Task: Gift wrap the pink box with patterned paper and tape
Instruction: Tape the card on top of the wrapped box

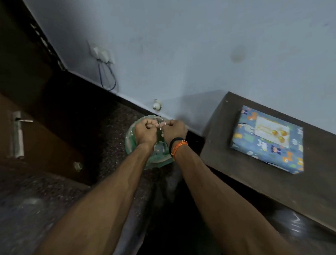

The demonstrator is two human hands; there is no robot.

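A dark brown wooden table (pixel 281 180) fills four o'clock; on it, at three o'clock, lies the box wrapped in blue cartoon-patterned paper (pixel 267 139). At centre, over a round green bin (pixel 131 146), left hand (pixel 145 131) and right hand (pixel 174 131) curl together, pinching a small clear scrap (pixel 160 127).

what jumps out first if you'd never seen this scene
Two bare forearms reach to the middle of the view, where the left hand and right hand meet, fingers curled around something small, over a round green bin on the floor. To the right, a blue cartoon-patterned wrapped box lies flat on a dark wooden table.
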